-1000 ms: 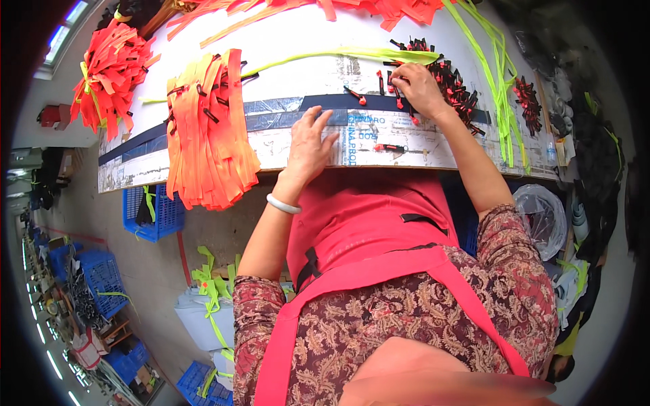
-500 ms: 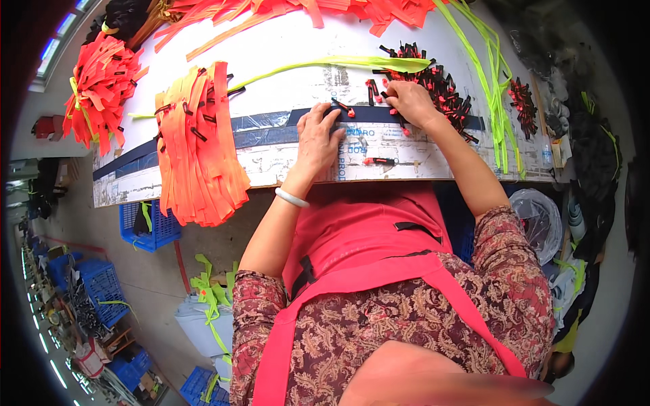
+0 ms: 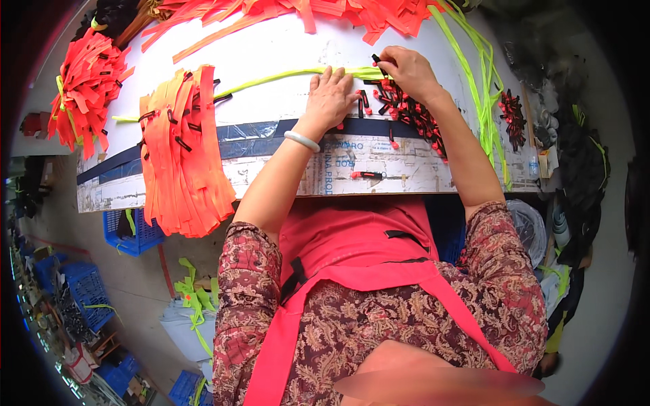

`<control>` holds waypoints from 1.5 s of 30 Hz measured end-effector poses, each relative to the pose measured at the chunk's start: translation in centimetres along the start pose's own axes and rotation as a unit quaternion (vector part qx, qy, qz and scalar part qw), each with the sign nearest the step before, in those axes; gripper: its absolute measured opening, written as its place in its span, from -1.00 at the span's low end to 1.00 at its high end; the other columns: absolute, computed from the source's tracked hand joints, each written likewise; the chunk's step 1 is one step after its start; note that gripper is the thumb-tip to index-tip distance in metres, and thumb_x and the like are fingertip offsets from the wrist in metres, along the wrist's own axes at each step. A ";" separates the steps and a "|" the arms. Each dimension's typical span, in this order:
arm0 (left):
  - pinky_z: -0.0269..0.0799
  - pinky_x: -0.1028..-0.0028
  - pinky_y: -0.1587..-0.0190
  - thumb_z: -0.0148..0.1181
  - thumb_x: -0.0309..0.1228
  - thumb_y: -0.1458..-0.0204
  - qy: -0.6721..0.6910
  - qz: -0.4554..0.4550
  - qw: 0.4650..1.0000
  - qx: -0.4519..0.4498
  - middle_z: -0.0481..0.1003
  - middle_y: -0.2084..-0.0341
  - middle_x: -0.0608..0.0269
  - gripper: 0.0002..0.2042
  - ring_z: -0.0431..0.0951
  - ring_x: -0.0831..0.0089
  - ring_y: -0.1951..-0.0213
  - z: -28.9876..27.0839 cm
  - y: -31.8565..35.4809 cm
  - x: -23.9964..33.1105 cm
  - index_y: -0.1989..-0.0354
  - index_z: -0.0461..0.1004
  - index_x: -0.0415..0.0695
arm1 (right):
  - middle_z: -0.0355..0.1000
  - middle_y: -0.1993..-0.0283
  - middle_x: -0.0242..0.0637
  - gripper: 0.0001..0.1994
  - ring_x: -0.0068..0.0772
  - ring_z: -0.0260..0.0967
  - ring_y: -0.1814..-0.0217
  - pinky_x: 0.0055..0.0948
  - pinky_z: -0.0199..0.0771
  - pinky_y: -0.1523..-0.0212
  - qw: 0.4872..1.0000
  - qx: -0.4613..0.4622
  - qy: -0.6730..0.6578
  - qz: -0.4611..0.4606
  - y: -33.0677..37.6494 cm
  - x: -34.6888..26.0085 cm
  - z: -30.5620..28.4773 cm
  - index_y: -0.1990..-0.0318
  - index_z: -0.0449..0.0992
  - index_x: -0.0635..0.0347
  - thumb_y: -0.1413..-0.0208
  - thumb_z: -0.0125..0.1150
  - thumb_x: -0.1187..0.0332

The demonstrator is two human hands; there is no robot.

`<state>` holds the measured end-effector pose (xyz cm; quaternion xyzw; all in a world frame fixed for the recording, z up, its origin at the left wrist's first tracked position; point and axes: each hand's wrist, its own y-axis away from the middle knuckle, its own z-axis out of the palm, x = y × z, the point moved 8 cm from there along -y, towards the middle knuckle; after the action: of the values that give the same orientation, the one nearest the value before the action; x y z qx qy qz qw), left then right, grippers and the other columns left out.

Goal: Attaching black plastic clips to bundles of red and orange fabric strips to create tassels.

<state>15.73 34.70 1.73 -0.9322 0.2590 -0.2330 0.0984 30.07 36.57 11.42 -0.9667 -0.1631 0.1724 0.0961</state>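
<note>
A white counter [image 3: 284,61] fills the upper part of the view, its near edge [image 3: 271,193] running in a bent line just above the person's red apron, with a dark blue band of tape across it. The middle of the white top is bare, while its far edge is crowded with loose orange straps [image 3: 338,10]. A stack of orange straps [image 3: 179,155] with black clips lies over the near edge at the left and hangs down past it; a second orange bundle [image 3: 84,84] sits at the far left corner. Neon yellow-green cords [image 3: 484,95] trail down the right side of the top.

The left hand [image 3: 330,100] lies flat and spread, palm down, on a yellow-green cord [image 3: 284,76] that runs across the counter; it grips nothing. A pale bangle [image 3: 302,141] circles its wrist. The right hand [image 3: 408,71] is curled, fingertips pinched on a small black clip [image 3: 376,59] at the end of the same cord. Just below and beside that hand a heap of black and red clips [image 3: 406,111] spreads toward the near edge, and one single clip [image 3: 367,175] lies apart near the edge. Another small heap of clips [image 3: 512,116] sits at the right.

On the floor below the left end stands a blue crate [image 3: 128,233] holding a yellow-green scrap, with more blue crates [image 3: 84,291] farther left.
</note>
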 end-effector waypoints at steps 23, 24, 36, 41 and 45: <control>0.40 0.32 0.01 0.17 -0.51 -0.02 0.345 -0.097 0.917 0.174 0.43 0.12 0.02 -0.78 0.47 0.10 0.07 -3.7 0.9 -4.0 0.14 0.50 -0.26 | 0.40 -0.03 -0.19 -0.65 -0.13 0.31 -0.14 -0.22 0.30 -0.15 0.991 0.029 0.008 -0.129 -12.3 -1.9 5.3 -0.03 0.44 0.11 -0.07 0.22 0.31; 0.40 0.32 0.01 0.16 -0.52 -0.02 0.377 -0.116 0.905 0.162 0.43 0.12 0.02 -0.78 0.48 0.10 0.08 -3.3 0.8 -4.3 0.14 0.50 -0.27 | 0.39 -0.03 -0.13 -0.63 -0.05 0.30 -0.12 -0.18 0.29 -0.16 0.991 0.020 0.021 -0.133 -14.3 -1.8 5.7 -0.04 0.44 0.08 -0.05 0.22 0.30; 0.41 0.35 0.07 0.12 -0.58 0.00 0.418 -0.142 0.886 0.144 0.47 0.22 0.05 -0.87 0.49 0.13 0.16 -3.5 0.4 -4.8 0.29 0.54 -0.30 | 0.11 -0.34 -0.14 -0.31 -0.08 0.04 -0.36 -0.05 0.06 -0.28 0.974 0.076 0.143 -0.156 -30.8 -8.9 11.5 -0.26 0.28 -0.16 0.04 0.23 -0.16; 0.39 0.33 0.05 0.14 -0.57 0.01 0.408 -0.134 0.890 0.152 0.47 0.24 0.05 -0.88 0.48 0.11 0.14 -3.3 0.5 -5.1 0.30 0.54 -0.29 | 0.06 -0.36 -0.16 -0.27 0.00 -0.04 -0.41 0.02 0.01 -0.32 0.977 0.035 0.128 -0.168 -35.9 -13.2 16.2 -0.29 0.22 -0.25 0.05 0.24 -0.19; 0.38 0.28 0.08 0.14 -0.57 0.02 0.421 -0.140 0.880 0.172 0.48 0.29 0.05 -0.90 0.46 0.08 0.16 -2.8 0.2 -4.8 0.34 0.54 -0.27 | 0.07 -0.35 -0.10 -0.22 0.03 0.01 -0.37 0.04 0.10 -0.27 0.961 0.068 0.100 -0.250 -38.7 -17.4 19.2 -0.29 0.20 -0.13 0.10 0.31 -0.13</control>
<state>10.61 36.87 2.29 -0.7413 0.0991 -0.6555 0.1050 -3.28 68.94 8.33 -0.8986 -0.3767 0.0564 0.2178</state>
